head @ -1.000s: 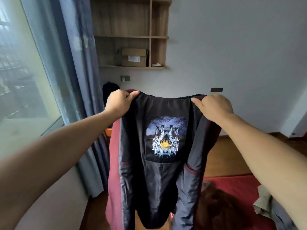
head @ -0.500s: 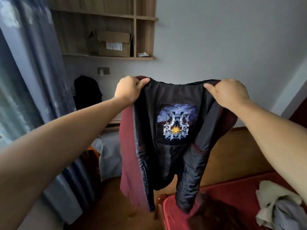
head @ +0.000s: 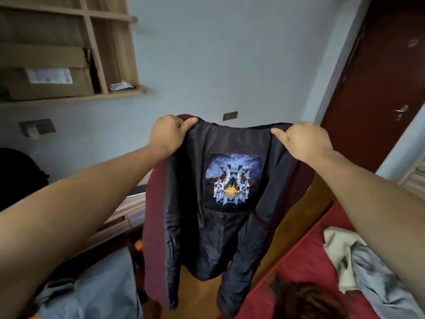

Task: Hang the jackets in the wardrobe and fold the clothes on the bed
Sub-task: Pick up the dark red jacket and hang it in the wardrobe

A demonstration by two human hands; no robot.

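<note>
A person's two bare arms reach forward and hold up a maroon jacket with a shiny black lining [head: 195, 238] in the middle of the view. The jacket hangs open with its inside facing the viewer. The left hand [head: 167, 134] grips the left shoulder of the jacket, fingers curled over the top edge and thumb pressed on the lining. The right hand [head: 303, 140] grips the right shoulder the same way. A rectangular printed patch with a gold sun and blue-white stripes [head: 233, 180] sits on the upper back of the lining. The sleeves dangle loose, and the hem hangs above a brown wooden floor [head: 202, 293].

At the near right lies a bed with a red cover [head: 305, 268]. A crumpled heap of pale beige and grey-blue clothes [head: 368, 272] rests on it, partly hidden by the right forearm. On the far left wall is a light wooden shelf unit [head: 110, 54] holding a brown cardboard box [head: 46, 72]. A dark red door [head: 379, 77] stands at the far right.
</note>
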